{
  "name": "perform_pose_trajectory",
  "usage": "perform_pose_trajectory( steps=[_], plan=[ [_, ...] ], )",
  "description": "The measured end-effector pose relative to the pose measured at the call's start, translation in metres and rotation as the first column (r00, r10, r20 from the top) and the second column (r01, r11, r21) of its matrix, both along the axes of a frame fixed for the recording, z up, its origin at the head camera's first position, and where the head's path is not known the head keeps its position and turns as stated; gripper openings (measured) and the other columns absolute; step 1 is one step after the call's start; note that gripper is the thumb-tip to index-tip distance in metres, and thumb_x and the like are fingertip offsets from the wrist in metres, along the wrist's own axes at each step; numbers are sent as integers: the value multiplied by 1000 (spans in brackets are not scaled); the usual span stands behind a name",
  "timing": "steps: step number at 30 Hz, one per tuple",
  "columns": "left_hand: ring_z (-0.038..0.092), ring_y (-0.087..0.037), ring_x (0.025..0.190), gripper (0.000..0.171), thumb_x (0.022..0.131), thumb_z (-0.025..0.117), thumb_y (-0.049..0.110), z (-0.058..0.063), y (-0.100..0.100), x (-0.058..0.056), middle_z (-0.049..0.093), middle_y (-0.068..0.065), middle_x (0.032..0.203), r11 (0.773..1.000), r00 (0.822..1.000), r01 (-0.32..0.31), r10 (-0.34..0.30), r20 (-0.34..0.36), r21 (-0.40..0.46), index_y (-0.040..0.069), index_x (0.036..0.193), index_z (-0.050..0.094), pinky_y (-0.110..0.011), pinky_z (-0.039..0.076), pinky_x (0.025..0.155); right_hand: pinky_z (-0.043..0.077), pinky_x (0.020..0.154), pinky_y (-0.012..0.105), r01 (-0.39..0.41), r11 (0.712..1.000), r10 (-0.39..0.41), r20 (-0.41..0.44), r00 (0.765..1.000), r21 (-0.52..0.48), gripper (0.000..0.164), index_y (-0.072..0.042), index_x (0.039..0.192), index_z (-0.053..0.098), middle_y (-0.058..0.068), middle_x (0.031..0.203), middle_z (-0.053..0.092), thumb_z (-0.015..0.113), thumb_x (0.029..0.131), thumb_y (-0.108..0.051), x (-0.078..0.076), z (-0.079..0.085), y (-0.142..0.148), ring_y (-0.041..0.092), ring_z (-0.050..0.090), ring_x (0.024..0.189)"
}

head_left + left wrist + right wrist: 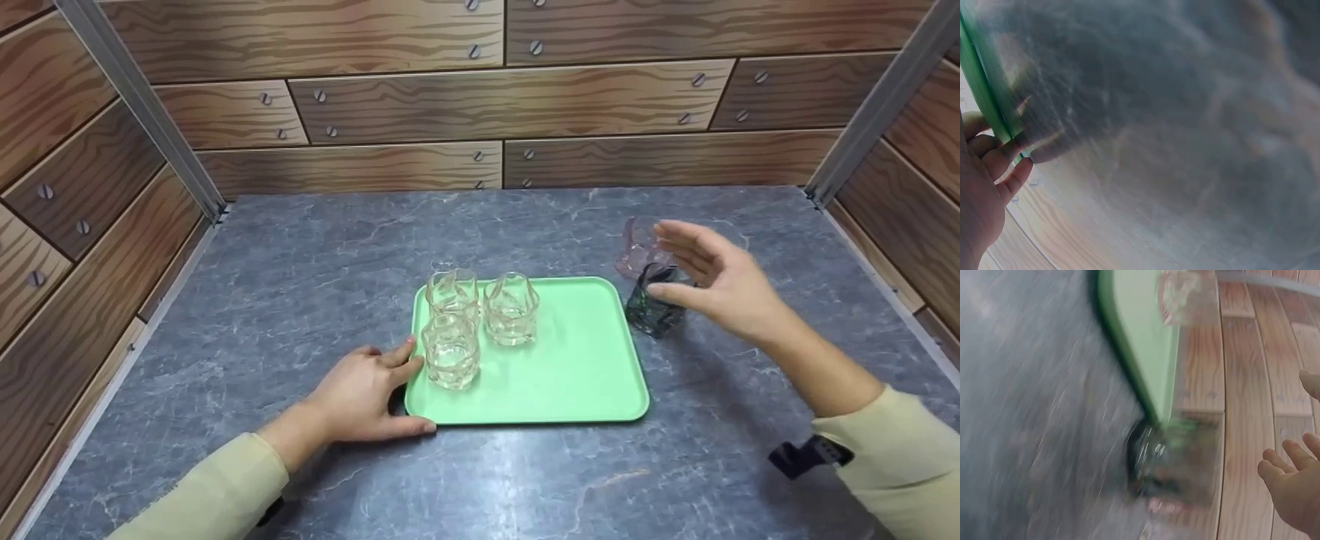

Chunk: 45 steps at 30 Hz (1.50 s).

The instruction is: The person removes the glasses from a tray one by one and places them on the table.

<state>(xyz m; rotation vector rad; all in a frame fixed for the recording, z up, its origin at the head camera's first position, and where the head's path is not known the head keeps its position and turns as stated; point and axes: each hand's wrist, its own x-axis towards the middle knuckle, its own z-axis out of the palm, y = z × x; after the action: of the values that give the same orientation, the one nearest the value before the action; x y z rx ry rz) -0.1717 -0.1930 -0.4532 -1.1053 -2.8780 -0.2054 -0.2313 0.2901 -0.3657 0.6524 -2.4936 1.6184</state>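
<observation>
Three clear glasses stand at the left of a light green tray (574, 360): a front glass (451, 367), a back glass (452, 289) and another glass (512, 319) to the right. My left hand (360, 397) rests against the tray's left edge, fingers at its side and thumb by the front corner. The left wrist view shows those fingertips at the tray rim (985, 93). Just beyond the tray's right edge stands a dark glass (649, 319), a pinkish glass (636, 251) behind it. My right hand (720, 289), fingers extended and thumb apart, overlaps the dark glass in the head view; the right wrist view shows it apart from that glass (1171, 464).
A grey marbled tabletop (315, 262) lies under everything. Wood-patterned panels (405, 105) close off the back and both sides, with metal posts (142, 105) at the rear corners.
</observation>
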Motion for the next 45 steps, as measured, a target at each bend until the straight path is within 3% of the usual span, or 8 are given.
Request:
perform_pose_trajectory(
  steps=[5,12,17,24,30,36,45],
  plan=[
    [70,-36,119,102,89,54,87,-2,-1,0,49,-28,154,1000,1000,-2,2,-4,-4,3,147,62,-55,50,106,37,117,23,-76,997,76,30,997,8,80,0,157,45,16,157,50,86,88,-1,0,3,-30,35,46,146],
    [71,-35,119,103,89,54,87,-2,-1,0,49,-27,155,1000,1000,-5,5,-8,-3,3,148,62,-55,49,106,33,124,38,-153,987,150,72,986,45,83,-4,158,46,13,158,50,89,87,-10,-6,0,-70,31,46,147],
    [70,-35,120,102,90,54,86,-2,0,0,50,-28,154,1000,1000,2,-2,-6,3,2,147,62,-55,50,106,32,124,42,-190,981,183,109,977,51,88,-6,159,45,11,160,50,92,85,-18,-13,-8,-95,29,46,148],
    [69,-35,121,102,90,54,86,-1,1,0,49,-27,155,1000,1000,-1,1,-5,-5,2,148,61,-54,49,106,31,125,43,-218,973,201,181,963,77,93,-9,161,43,10,163,45,93,84,-26,-19,-27,-119,30,44,149],
    [69,-36,122,102,90,55,86,0,1,0,48,-27,155,1000,1000,-6,6,9,-11,3,149,61,-55,49,107,29,126,47,-228,971,204,237,950,77,93,-9,164,38,13,168,38,89,89,-26,-24,-42,-131,35,37,154],
    [71,-35,119,102,90,54,86,0,0,-1,49,-27,155,1000,1000,-8,8,9,-8,3,148,61,-55,49,106,31,125,43,-219,972,187,279,942,88,96,-12,167,34,9,170,35,89,90,-28,-30,-50,-138,32,34,156],
    [71,-35,118,102,90,54,86,0,0,0,49,-27,155,1000,1000,-6,6,-1,-6,3,148,62,-55,49,106,45,115,46,-189,980,164,272,948,67,89,-12,162,42,14,156,53,89,88,-25,-30,-60,-145,33,56,139]
  ],
)
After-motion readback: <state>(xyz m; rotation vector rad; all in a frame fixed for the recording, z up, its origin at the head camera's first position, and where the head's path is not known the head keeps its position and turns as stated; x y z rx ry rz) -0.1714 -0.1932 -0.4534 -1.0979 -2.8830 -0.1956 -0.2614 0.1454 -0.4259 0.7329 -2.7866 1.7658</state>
